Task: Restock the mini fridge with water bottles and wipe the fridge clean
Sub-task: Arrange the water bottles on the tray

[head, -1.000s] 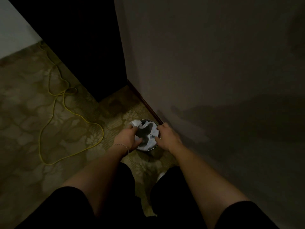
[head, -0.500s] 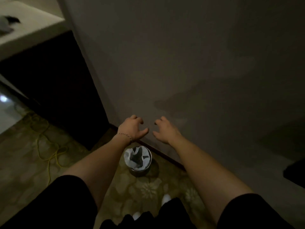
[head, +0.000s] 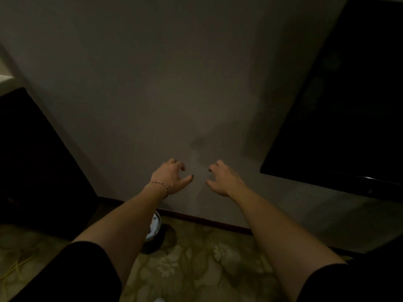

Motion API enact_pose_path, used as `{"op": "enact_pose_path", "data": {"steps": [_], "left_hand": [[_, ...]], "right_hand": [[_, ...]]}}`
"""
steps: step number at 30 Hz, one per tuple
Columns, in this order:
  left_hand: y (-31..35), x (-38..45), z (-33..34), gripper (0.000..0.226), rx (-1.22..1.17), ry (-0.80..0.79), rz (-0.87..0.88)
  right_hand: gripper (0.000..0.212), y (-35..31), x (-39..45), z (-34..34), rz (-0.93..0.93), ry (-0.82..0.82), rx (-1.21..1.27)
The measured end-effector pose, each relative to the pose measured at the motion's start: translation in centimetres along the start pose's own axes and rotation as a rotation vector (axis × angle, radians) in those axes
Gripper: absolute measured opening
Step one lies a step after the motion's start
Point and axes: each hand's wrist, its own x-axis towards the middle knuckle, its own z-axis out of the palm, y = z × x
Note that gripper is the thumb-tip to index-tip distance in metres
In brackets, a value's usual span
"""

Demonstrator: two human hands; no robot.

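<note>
Currently, your left hand and right hand hover loosely curled and empty before the wall; no fridge or water bottles appear, so restocking and wiping seemingly remain.

bin behind left forearm (mostly hidden)

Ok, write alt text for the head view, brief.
Two empty hands, the left hand with a wrist bracelet and the right hand, reach forward with loosely curled fingers toward a plain wall. Below the left forearm a small lined bin stands on patterned carpet; a dark screen hangs at right.
</note>
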Motion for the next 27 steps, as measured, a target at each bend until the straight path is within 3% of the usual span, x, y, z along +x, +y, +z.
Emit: {"op": "enact_pose_path", "data": {"steps": [7,15,27], "left_hand": [[15.4,-7.7,4.8,0.053,-0.037,-0.041,0.091],[31.0,-16.6,10.1,0.053,-0.015,-0.115,0.324],[46.9,-29.4,16.0,0.058,-0.003,-0.182,0.634]], "right_hand": [[0.049,11.0,-15.7,-2.2,0.125,0.005,-0.025],[0.048,21.3,-33.0,-2.4,0.337,0.121,-0.011],[0.043,27.2,-57.7,-1.9,0.599,0.281,0.044]]}}
